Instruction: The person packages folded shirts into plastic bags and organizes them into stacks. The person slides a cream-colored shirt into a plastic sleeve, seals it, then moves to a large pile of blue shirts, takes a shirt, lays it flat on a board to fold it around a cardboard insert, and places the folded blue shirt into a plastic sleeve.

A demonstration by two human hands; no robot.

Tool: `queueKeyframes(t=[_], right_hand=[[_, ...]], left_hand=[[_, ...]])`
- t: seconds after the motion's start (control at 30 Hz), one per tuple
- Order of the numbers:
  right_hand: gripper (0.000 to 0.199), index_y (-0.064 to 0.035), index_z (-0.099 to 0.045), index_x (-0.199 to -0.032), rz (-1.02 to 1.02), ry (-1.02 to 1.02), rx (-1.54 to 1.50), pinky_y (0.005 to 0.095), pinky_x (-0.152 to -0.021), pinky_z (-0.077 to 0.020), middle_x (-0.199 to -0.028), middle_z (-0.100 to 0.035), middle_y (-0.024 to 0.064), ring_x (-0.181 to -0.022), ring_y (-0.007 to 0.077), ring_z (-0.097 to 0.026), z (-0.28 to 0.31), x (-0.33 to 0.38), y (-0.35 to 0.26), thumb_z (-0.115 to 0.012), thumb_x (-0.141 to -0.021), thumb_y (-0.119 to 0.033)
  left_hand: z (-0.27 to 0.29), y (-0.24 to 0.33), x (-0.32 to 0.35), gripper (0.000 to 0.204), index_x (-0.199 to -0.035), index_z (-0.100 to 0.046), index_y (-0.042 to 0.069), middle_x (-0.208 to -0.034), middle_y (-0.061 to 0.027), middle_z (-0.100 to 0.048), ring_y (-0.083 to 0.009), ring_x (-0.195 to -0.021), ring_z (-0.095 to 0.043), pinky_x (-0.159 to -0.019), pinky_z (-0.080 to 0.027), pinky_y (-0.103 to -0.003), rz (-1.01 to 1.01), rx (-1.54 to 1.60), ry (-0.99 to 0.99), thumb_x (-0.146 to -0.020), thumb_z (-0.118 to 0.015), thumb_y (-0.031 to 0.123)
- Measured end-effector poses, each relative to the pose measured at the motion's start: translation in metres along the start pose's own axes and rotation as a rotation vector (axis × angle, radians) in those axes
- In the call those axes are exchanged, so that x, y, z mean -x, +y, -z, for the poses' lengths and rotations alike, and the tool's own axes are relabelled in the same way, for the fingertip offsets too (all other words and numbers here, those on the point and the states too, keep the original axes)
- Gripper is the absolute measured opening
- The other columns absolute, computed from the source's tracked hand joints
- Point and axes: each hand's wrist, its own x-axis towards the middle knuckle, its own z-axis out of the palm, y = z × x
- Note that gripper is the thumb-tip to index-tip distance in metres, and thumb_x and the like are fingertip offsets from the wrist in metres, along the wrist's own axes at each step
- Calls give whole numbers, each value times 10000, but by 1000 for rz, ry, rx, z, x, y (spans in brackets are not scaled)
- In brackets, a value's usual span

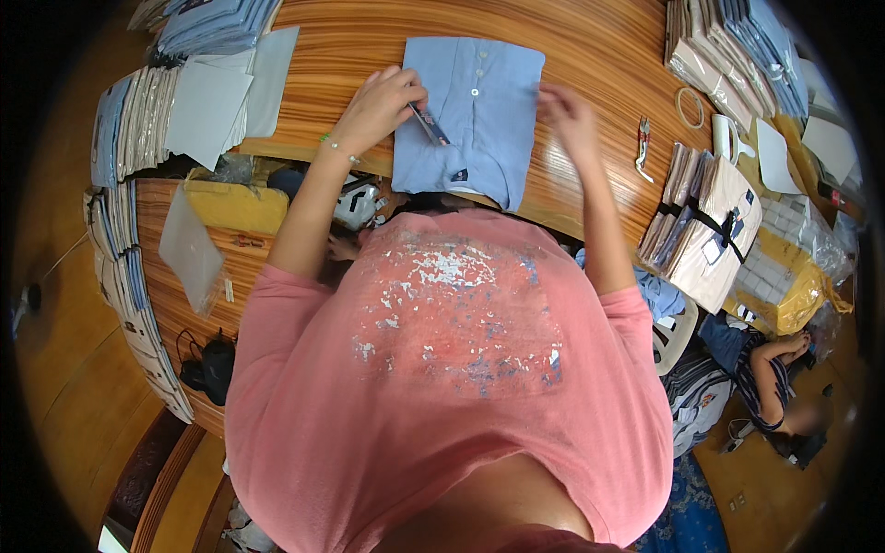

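Observation:
A light blue buttoned shirt (493, 120), folded into a neat rectangle, lies on the wooden table in front of me. My left hand (380, 103) rests over its left edge, the fingers pinched on a narrow dark tag (430, 125) that slants across the fabric. Small white buttons run down the shirt's middle, and a small dark label (459, 175) shows near its lower end. By the right edge of the shirt is my right hand (569, 118), smeared by motion; its fingers cannot be read clearly, and I see nothing in it.
Stacks of folded, bagged shirts (147, 115) fill the table's left side, beside white sheets (207, 106). To the right lie red-handled pliers (643, 147), a tape ring (690, 107) and a tied shirt bundle (705, 230). Another person (774, 378) sits at the lower right.

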Motion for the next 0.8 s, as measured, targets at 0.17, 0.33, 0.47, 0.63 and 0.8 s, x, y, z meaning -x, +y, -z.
queueKeyframes(t=[0.17, 0.33, 0.47, 0.63, 0.8], right_hand=[[410, 22, -501, -1164, -243, -491, -517, 198, -521, -400, -760, -593, 19, -576, 75, -490, -69, 0, -44, -626, -792, -97], [400, 60, -493, -1135, -196, -232, -344, 187, -476, -371, -687, -566, 5, -538, 54, -466, -52, 10, -21, -634, -775, -44], [437, 70, -467, -1176, -118, -66, -215, 187, -471, -369, -662, -553, 3, -540, 49, -468, -40, 12, 7, -624, -779, -22], [464, 38, -449, -1205, -19, -107, -148, 186, -453, -363, -639, -550, 14, -532, 57, -489, -37, -2, 12, -618, -774, -3], [438, -7, -412, -1160, -47, -108, -125, 207, -411, -369, -643, -553, 37, -484, 75, -487, -40, 1, 2, -607, -770, 25]], left_hand=[[2, 19, -6, 215, -960, -604, 79, -1089, -40, -526, -263, -1012, -466, -897, -362, -360, -188, -27, 378, -751, -567, 45], [-55, -11, 52, 321, -1146, -528, 83, -1204, -97, -481, -285, -1109, -427, -961, -317, -398, 165, 36, 476, -826, -512, 110], [-105, 2, 133, 352, -1208, -492, 72, -1301, -127, -424, -262, -1187, -393, -988, -280, -418, 90, -279, 200, -893, -444, 223], [-94, -10, 158, 457, -1316, -371, 72, -1374, -121, -347, -257, -1302, -264, -1058, -140, -476, 457, 359, -95, -904, -415, 264], [-89, -14, 98, 453, -1296, -405, 96, -1367, -118, -356, -252, -1313, -244, -1062, -127, -493, 127, -57, 193, -873, -461, 250]])
